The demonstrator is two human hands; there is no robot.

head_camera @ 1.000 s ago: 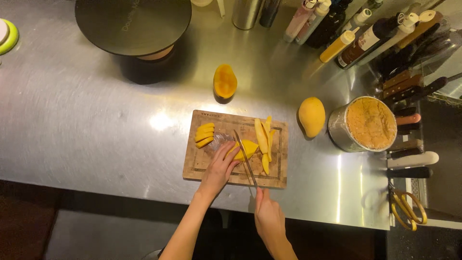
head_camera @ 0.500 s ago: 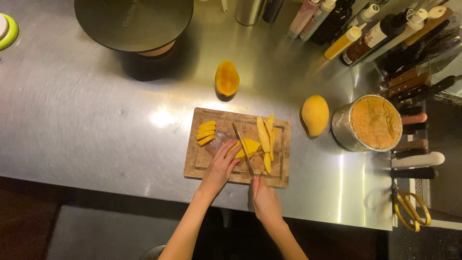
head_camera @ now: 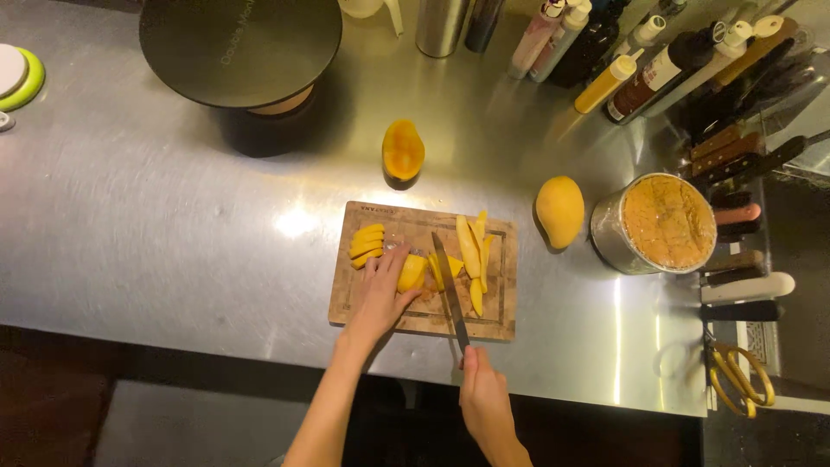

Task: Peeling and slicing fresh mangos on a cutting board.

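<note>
A wooden cutting board (head_camera: 497, 320) lies on the steel counter. My left hand (head_camera: 379, 294) presses down on a peeled mango piece (head_camera: 412, 271) in the board's middle. My right hand (head_camera: 482, 396) grips the handle of a knife (head_camera: 449, 289), whose blade lies across the mango just right of my left fingers. A stack of mango slices (head_camera: 367, 245) sits at the board's left. Long strips of mango (head_camera: 473, 256) lie at its right.
A mango half (head_camera: 403, 151) stands behind the board. A whole mango (head_camera: 559, 210) lies to the right, beside a metal pot (head_camera: 659, 227) with a round brown block. Bottles, a dark round stand (head_camera: 240, 52), knives and yellow-handled scissors (head_camera: 739, 377) line the counter's edges.
The knife blade has shifted from angled left of the strips to lying straight across the mango piece. My right hand has drawn back toward the counter's near edge.
</note>
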